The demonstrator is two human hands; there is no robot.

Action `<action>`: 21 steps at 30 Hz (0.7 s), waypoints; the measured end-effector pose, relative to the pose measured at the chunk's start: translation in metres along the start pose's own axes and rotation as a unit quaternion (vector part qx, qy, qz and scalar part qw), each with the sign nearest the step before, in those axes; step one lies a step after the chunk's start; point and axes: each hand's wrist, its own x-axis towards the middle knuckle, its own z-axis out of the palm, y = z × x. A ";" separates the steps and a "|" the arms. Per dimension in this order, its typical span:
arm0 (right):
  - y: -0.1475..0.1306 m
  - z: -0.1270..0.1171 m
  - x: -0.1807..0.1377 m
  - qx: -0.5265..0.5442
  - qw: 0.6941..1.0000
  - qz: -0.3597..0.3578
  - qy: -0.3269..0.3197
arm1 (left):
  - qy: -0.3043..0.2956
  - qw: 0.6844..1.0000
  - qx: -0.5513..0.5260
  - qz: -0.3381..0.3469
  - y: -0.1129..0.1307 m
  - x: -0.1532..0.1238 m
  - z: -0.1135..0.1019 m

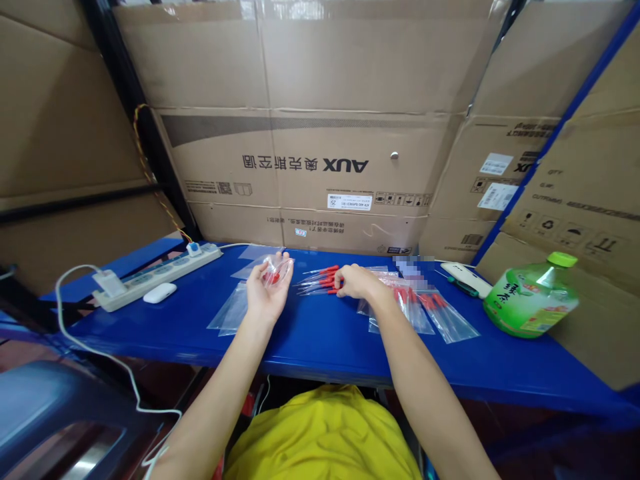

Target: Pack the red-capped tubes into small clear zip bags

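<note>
My left hand (267, 293) is closed around a clear plastic bag (283, 267), with something red (271, 278) showing in or behind the film. To its right, my right hand (354, 281) has its fingers curled in a pinch at the red end of one of several slim, pointed, red-handled tools (320, 281). Their thin tips point left, and their exact kind is too small to make out. More flat clear bags (230, 312) lie beside and under my left hand. Filled clear bags with red-handled pieces (435, 301) lie overlapping right of my right wrist.
On the blue table (320, 340), a white power strip (160, 275) and a white earphone case (160, 293) lie left. A green-capped bottle (530, 297) stands right, near a white device (467, 279). Cardboard walls (310, 80) close off the back and sides.
</note>
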 end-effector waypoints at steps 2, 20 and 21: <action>-0.002 0.001 0.002 0.000 1.000 -0.006 0.003 | -0.001 1.000 -0.006 0.001 0.001 0.000 0.001; -0.008 0.008 0.001 0.001 1.000 -0.024 0.001 | -0.016 0.998 -0.049 0.026 0.002 0.002 -0.002; -0.008 0.009 0.001 0.004 1.000 -0.026 -0.001 | -0.016 0.998 -0.048 0.027 0.002 0.002 -0.002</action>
